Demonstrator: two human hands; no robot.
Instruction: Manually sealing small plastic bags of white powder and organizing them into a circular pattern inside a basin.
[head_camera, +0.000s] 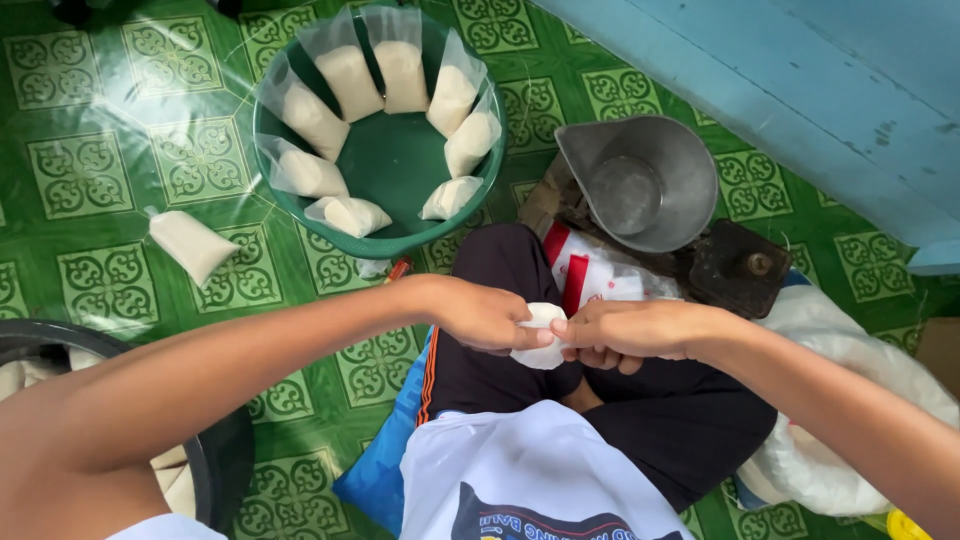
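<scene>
Hands pinching small white bag (541, 335) over lap, near green basin (385, 160).
Left hand (487, 315) and right hand (625, 332) both clenched on bag; best kept tight and level while closing neck.

Most of the small white bag (541, 336) is covered by the left hand (487, 315) and right hand (625, 330) pinching it, so its neck cannot be seen. At nine o'clock a dark tub (215, 455) runs off the left and bottom edges, with the left forearm across it. A big white sack (845, 400) at four o'clock is cut by the right edge and partly hidden under the right forearm. A yellow thing (905, 525) at five o'clock shows only a corner. The scale's base (735, 265) lies half under its metal pan (640, 180), its dial unreadable
</scene>
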